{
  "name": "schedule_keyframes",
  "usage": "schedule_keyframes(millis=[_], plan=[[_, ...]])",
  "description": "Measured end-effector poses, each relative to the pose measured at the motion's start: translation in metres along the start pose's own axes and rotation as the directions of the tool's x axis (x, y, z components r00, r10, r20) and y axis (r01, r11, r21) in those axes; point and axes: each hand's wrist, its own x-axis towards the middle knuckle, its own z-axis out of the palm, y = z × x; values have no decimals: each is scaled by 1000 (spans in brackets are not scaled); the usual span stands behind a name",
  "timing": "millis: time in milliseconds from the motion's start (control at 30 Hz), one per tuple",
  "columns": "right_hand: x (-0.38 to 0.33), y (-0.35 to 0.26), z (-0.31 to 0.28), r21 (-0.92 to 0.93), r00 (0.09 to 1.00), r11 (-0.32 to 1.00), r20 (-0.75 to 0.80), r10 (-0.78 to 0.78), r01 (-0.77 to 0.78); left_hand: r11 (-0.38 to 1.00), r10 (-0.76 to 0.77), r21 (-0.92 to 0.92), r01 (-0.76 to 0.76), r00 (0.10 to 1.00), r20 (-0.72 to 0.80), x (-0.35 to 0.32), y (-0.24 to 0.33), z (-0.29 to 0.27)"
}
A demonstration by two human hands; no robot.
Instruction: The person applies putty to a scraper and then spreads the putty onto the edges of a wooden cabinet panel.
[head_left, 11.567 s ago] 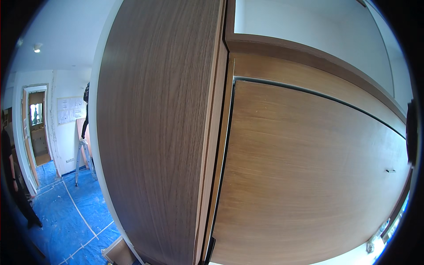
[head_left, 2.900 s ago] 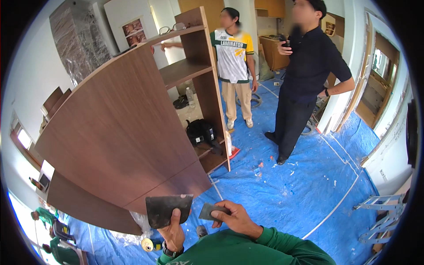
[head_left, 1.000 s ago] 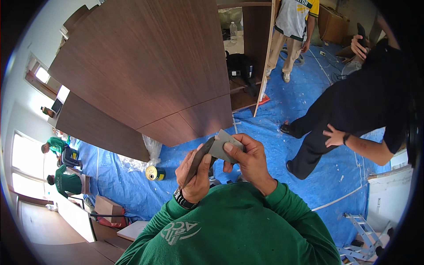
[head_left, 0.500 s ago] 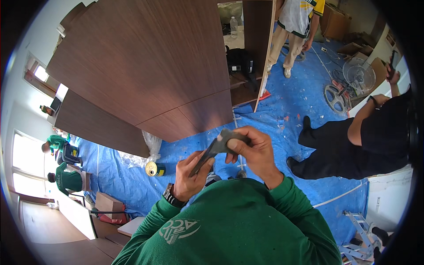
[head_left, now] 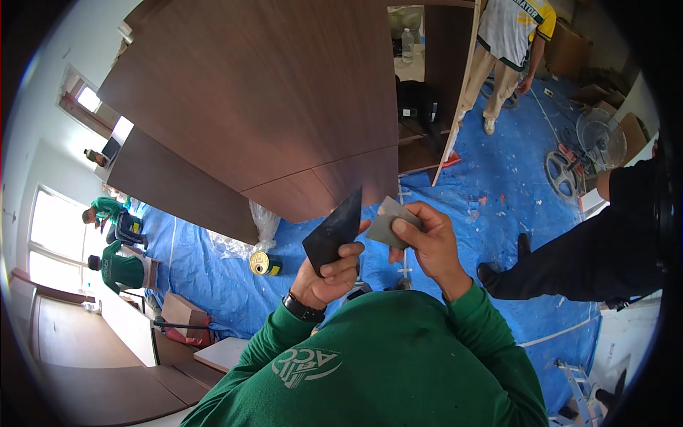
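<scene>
In front of my chest, my left hand (head_left: 326,279) grips a black flat plate (head_left: 334,231) by its lower end. The plate is tilted, and its pointed corner reaches up and away from me. Beside it, my right hand (head_left: 432,238) pinches a small grey square piece (head_left: 386,222) between thumb and fingers; it has a pale mark on one corner. The two pieces are apart, with a narrow gap between them. What exactly they are, I cannot make out.
A large brown wood-panelled cabinet (head_left: 270,99) stands ahead. Blue sheeting (head_left: 220,285) covers the floor, where a yellow-topped can (head_left: 265,264) sits. A person in black (head_left: 569,249) is close on the right; another stands beyond the cabinet (head_left: 498,71). A stepladder (head_left: 583,391) lies lower right.
My hands have drawn apart, separating the grey piece from the black plate, whose broad face now shows. My view has shifted, so the surroundings sit further right. The person in black has moved.
</scene>
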Motion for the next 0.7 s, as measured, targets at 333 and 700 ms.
schedule_keyframes(millis=[333,700], plan=[[9,-15,24,-123,986,992,163,42,-22,968,-15,251,6,999,37,8,-9,-18],[-4,-21,43,-54,952,999,306,18,-1,861,260,483,-158,953,-153,14,-24,-10]])
